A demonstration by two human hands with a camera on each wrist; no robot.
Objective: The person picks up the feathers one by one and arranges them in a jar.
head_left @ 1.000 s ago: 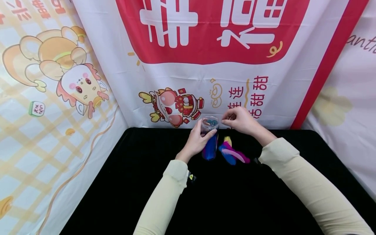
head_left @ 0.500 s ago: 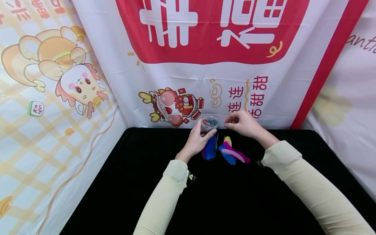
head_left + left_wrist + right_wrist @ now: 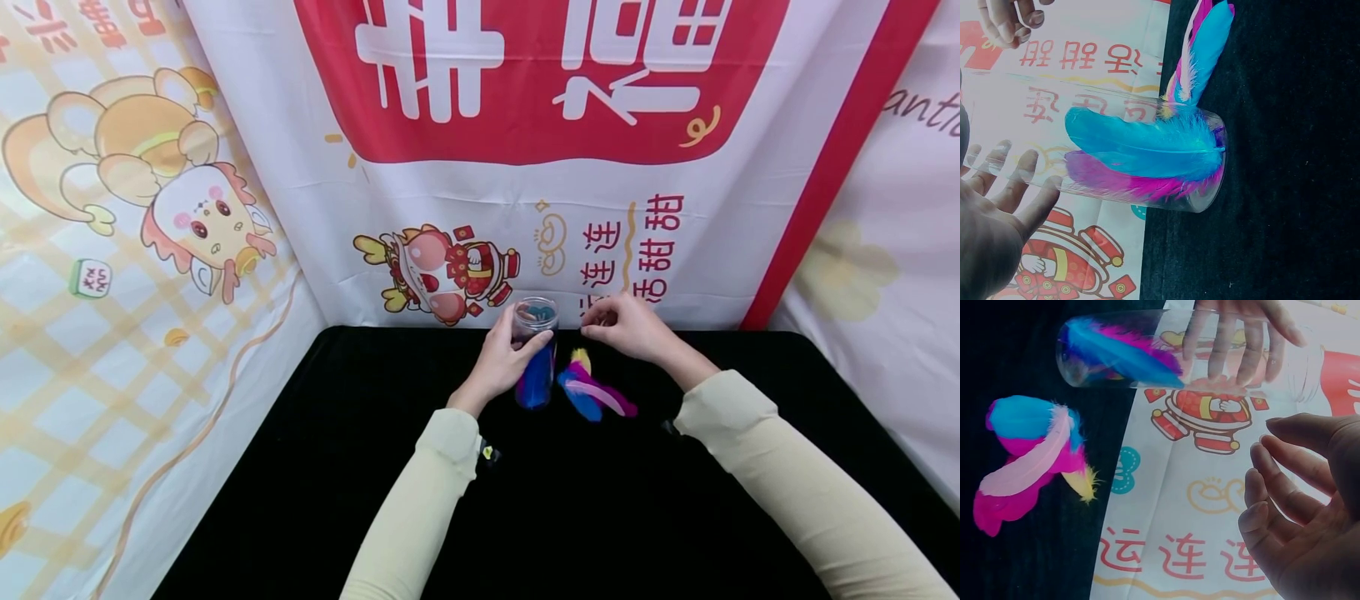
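My left hand (image 3: 501, 358) grips a clear jar (image 3: 536, 322), standing open-mouthed on the black cloth, thumb across its near side. Through its wall in the left wrist view show a bright blue feather (image 3: 1141, 142) and a magenta feather (image 3: 1119, 179). To the jar's right lies a small pile of loose feathers: blue (image 3: 1019, 419), pale pink (image 3: 1027, 467), magenta (image 3: 997, 514) and yellow (image 3: 1083, 485). Above and behind that pile hovers my right hand (image 3: 628, 327), fingers loosely bent and thumb tip near the index tip. Nothing shows between them in the right wrist view.
A black cloth (image 3: 555, 517) covers the table. Right behind its far edge hangs a white banner (image 3: 315, 200) with red print, and a patterned sheet (image 3: 112, 350) hangs along the left side. Another pale sheet (image 3: 885, 333) stands at the right.
My right hand has drifted to the right and down, away from the jar's mouth. The left hand, jar and loose feathers have stayed in place.
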